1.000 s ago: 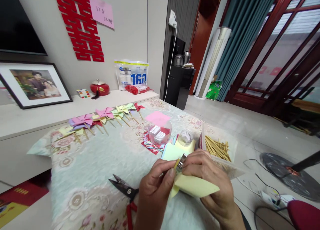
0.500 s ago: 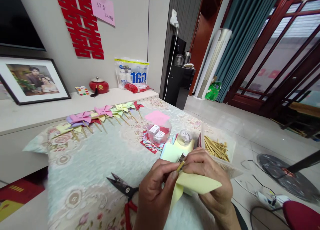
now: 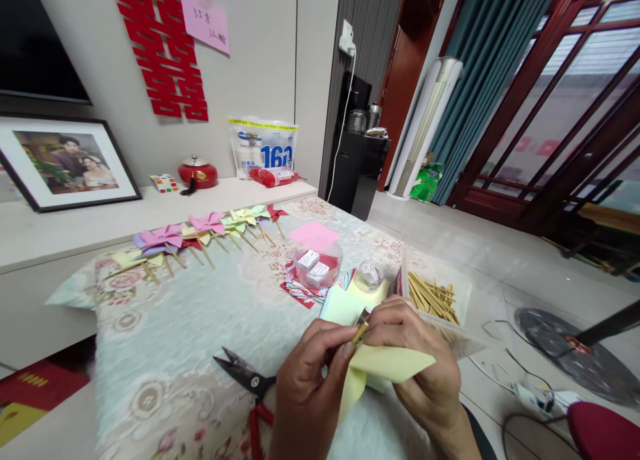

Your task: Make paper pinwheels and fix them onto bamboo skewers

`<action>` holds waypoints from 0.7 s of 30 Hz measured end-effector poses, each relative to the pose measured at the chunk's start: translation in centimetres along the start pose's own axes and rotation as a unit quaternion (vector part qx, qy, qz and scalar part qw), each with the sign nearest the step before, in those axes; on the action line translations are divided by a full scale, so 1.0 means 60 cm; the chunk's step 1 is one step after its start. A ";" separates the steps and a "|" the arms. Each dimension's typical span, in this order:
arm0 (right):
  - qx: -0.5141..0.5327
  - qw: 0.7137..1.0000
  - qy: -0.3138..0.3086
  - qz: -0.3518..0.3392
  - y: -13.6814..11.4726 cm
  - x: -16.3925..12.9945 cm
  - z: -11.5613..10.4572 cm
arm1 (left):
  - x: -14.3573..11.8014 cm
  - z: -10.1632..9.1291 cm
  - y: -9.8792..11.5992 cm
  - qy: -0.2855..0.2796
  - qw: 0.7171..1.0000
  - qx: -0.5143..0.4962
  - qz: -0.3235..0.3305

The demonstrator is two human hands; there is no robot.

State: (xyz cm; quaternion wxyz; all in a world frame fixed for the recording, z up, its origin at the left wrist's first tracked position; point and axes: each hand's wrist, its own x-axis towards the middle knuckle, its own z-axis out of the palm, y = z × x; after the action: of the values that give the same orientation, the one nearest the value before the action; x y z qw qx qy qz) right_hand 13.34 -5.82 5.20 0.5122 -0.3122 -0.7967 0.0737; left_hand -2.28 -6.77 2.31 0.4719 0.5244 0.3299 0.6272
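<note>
My left hand (image 3: 313,373) is closed, thumb and forefinger pinching a thin wooden stick (image 3: 359,332) near its end. A pale yellow paper pinwheel (image 3: 395,364) hangs at the stick, and my right hand (image 3: 417,350) is closed on it, fingertips pressed by the stick's tip. Whatever joins paper and stick is hidden by the fingers. Just left of my left hand lie scissors (image 3: 253,383) with black blades and red handles. Behind my hands are pale green paper sheets (image 3: 343,305).
Finished pinwheels (image 3: 207,223) line the table's back left. Round clear tubs (image 3: 319,263) with small white boxes stand mid-table. A clear bin (image 3: 465,293) of wooden sticks (image 3: 433,297) sits to the right. A pink sheet (image 3: 314,233) lies farther back.
Both hands keep their hold on the stick and pinwheel. The paper blade has shifted slightly left and down; the right hand has moved a little left.
</note>
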 end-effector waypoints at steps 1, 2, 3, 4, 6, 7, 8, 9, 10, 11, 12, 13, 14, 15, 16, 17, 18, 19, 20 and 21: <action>-0.001 1.000 -0.002 0.007 0.002 -0.002 0.001 | 0.000 -0.001 0.000 0.001 1.000 0.003 0.005; -0.001 1.000 -0.002 0.014 0.004 -0.004 0.001 | 0.001 -0.001 -0.001 0.002 1.000 0.005 0.007; 0.001 1.000 -0.002 0.019 0.005 -0.006 0.001 | 0.001 -0.002 -0.001 0.001 1.000 0.008 0.009; 0.002 1.000 -0.002 0.022 0.006 -0.007 0.001 | 0.001 -0.002 -0.001 0.000 1.000 0.011 0.009; 0.003 1.000 -0.005 0.017 0.007 -0.009 0.001 | 0.001 -0.003 -0.002 -0.004 1.000 0.015 0.010; 0.003 1.000 -0.005 0.013 0.007 -0.009 0.001 | 0.001 -0.003 -0.003 -0.006 1.000 0.015 0.009; 0.002 1.000 -0.008 0.009 0.006 -0.009 0.001 | 0.001 -0.003 -0.003 -0.006 1.000 0.015 0.010; 0.001 1.000 -0.008 0.009 0.006 -0.008 0.001 | 0.000 -0.002 -0.003 -0.007 1.000 0.015 0.013; 0.001 1.000 -0.006 0.013 0.006 -0.008 0.002 | 0.000 -0.001 -0.003 -0.003 1.000 0.014 0.015; 0.001 1.000 -0.004 0.019 0.006 -0.008 0.002 | -0.001 0.001 -0.003 0.004 1.000 0.013 0.017; 0.001 1.000 -0.003 0.026 0.006 -0.008 0.003 | -0.002 0.003 -0.002 0.016 1.000 0.012 0.018; 0.002 0.999 -0.003 0.033 0.007 -0.008 0.003 | -0.004 0.005 0.000 0.030 0.999 0.013 0.016; 0.004 0.999 -0.002 0.038 0.007 -0.008 0.004 | -0.005 0.008 0.002 0.042 0.999 0.015 0.015; 0.006 0.999 -0.002 0.042 0.008 -0.009 0.005 | -0.006 0.010 0.004 0.051 0.998 0.019 0.014; 0.008 0.999 -0.001 0.044 0.009 -0.009 0.005 | -0.006 0.011 0.007 0.055 0.998 0.025 0.018; 0.010 0.999 0.001 0.044 0.009 -0.010 0.006 | -0.007 0.012 0.009 0.053 0.998 0.033 0.026; 0.011 0.999 0.005 0.044 0.010 -0.010 0.006 | -0.007 0.012 0.011 0.050 0.997 0.043 0.038; 0.009 0.999 0.006 0.041 0.010 -0.010 0.006 | -0.008 0.011 0.012 0.048 0.996 0.054 0.050; 0.006 0.999 0.006 0.039 0.010 -0.009 0.006 | -0.007 0.010 0.012 0.047 0.995 0.066 0.062; 0.002 0.999 0.004 0.034 0.010 -0.009 0.006 | -0.007 0.007 0.011 0.048 0.993 0.079 0.074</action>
State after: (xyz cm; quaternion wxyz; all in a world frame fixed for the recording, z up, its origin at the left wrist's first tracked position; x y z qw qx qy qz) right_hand 13.42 -5.56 4.37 0.5136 -0.3386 -0.7831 0.0918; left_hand -2.03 -7.45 2.88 0.3655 0.5524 0.3607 0.6566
